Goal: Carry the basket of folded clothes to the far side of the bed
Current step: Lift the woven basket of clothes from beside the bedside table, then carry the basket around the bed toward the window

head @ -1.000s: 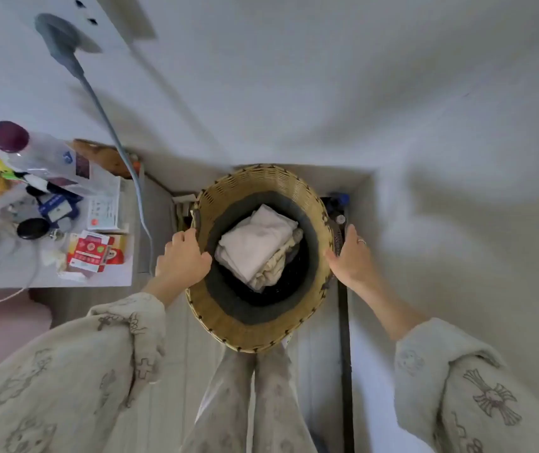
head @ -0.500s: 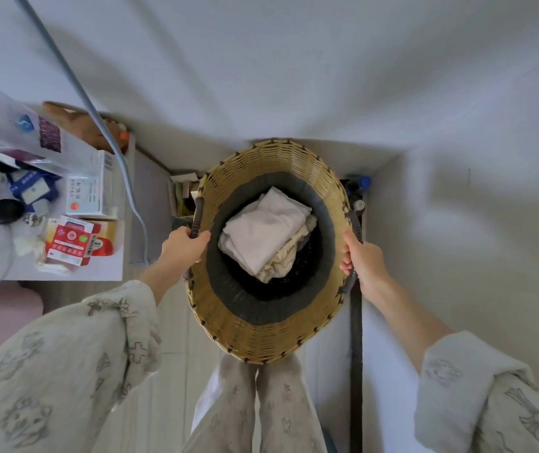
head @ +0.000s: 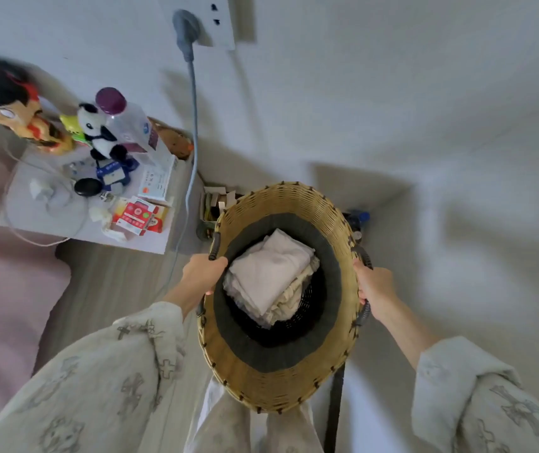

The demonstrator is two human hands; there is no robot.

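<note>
A round woven straw basket (head: 263, 377) with a dark inner band is held up in front of me, over my legs. Folded pale clothes (head: 269, 277) lie stacked in its bottom. My left hand (head: 203, 273) is closed around the dark handle on the basket's left rim. My right hand (head: 374, 286) is closed around the matching handle on the right rim. Both sleeves are pale with a grey print.
A white bedside table (head: 65, 230) on the left carries a bottle (head: 124, 120), a panda toy (head: 96, 132), boxes and cables. A pink bed (head: 3, 289) fills the left edge. A grey plug and cable (head: 191, 93) hang from the wall socket. White walls meet in a corner ahead.
The basket has risen off the floor and sits closer to me. Both hands have closed on its handles. The view has tilted up, showing the socket and the toys.
</note>
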